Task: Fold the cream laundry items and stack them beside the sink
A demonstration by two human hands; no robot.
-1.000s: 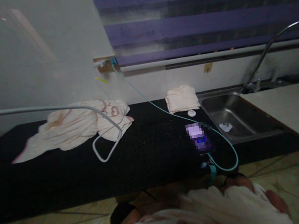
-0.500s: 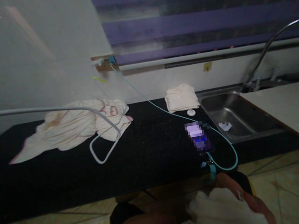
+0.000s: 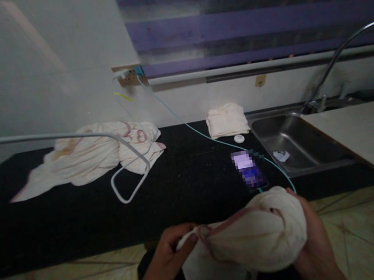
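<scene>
Head view: the camera looked down over a long black stone counter (image 3: 187,183) set against a pale wall, with tiled floor below its front edge.
Held cloth: a bunched cream cloth with a reddish hem (image 3: 248,242) was gathered into a rounded bundle in front of the counter's near edge, held in the air between both hands, with a loose end hanging down at the lower left.
Left hand: the left hand (image 3: 169,256) was closed on the cloth's left end, thumb and fingers pinching the reddish hem.
Right hand: the right hand (image 3: 311,238) was wrapped round the right side of the bundle, fingers curled behind it and gripping it.
Cloth pile: a crumpled heap of cream cloths with reddish marks (image 3: 88,155) lay on the counter's left part, well apart from the hands.
Folded cloth: a small folded cream cloth (image 3: 227,120) sat at the back of the counter, just beside the sink.
Sink: a stainless steel sink basin (image 3: 304,148) was sunk into the counter's right part, with a curved metal tap (image 3: 338,55) over it and a pale board (image 3: 370,132) lying across its right side.
Cables: a thin teal cable (image 3: 183,121) ran from a wall socket (image 3: 128,75) down across the counter towards a blurred-out device (image 3: 248,170); a thick grey cable (image 3: 114,138) arched over the cloth pile and looped on the counter.
Small item: a small round white object (image 3: 239,139) lay between the folded cloth and the device.
</scene>
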